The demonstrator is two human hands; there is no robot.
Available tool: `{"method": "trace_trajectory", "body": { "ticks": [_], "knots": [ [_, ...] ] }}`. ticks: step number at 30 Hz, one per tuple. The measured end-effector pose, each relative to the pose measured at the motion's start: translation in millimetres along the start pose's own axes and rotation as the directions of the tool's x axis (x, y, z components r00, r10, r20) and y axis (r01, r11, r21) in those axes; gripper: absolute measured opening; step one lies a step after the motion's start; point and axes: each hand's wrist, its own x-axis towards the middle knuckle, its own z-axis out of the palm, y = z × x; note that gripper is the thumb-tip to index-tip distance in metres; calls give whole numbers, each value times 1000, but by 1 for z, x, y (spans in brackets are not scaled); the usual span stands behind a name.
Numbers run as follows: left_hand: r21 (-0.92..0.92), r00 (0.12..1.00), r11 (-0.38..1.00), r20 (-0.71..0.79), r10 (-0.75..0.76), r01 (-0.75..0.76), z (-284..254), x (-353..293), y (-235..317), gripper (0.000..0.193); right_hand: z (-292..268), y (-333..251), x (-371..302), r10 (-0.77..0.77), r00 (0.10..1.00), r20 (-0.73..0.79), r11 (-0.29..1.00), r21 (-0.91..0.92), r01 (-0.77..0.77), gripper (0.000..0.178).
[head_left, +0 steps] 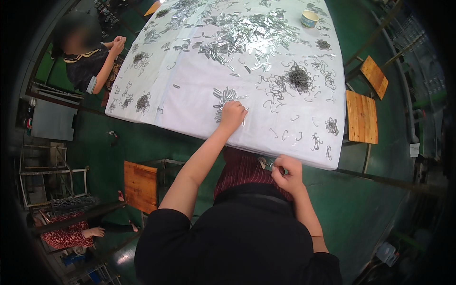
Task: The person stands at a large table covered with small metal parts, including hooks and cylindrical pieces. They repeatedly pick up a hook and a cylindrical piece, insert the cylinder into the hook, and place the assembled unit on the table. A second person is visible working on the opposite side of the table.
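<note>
My left hand (233, 116) rests on the white-covered table (194, 102), fingers curled down at the edge of a small pile of short silvery metal strips (225, 96). Whatever its fingertips pinch is hidden under the hand. Just off the table's near edge, above my lap, my right hand (288, 172) is closed. From its fingers a small shiny metal piece (267, 163) sticks out to the left; its exact kind is too small to tell. A much larger heap of the same strips (254, 35) lies farther up the table.
Dark bent wire hooks form a tangled pile (299, 78) at right, with others scattered around. A paper cup (309, 19) stands at the far right. Another person (85, 61) works at the left edge; one more person (66, 232) is at lower left. Wooden stools (362, 116) flank the table.
</note>
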Motion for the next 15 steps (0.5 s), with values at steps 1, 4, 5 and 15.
{"method": "trace_trajectory", "body": {
  "ticks": [1, 4, 5, 15],
  "knots": [
    [20, 1000, 1000, 9, 6, -6, 1, 2, -4, 9, 0, 1, 0, 0, 1000, -6, 1000, -4, 0, 9],
    [30, 999, 1000, 50, -10, 8, -7, 10, 1, 8, -2, -2, 2, 14, 1000, -18, 1000, -19, -14, 8],
    [0, 997, 1000, 72, -31, 32, -10, 13, 3, 8, -3, -2, 3, 19, 1000, -22, 1000, -24, -20, 8],
    [-932, 918, 222, 200, -342, 286, -60, -27, 135, 7, 0, 6, 1, 88, 991, -101, 995, -45, -93, 6]
  ]
}}
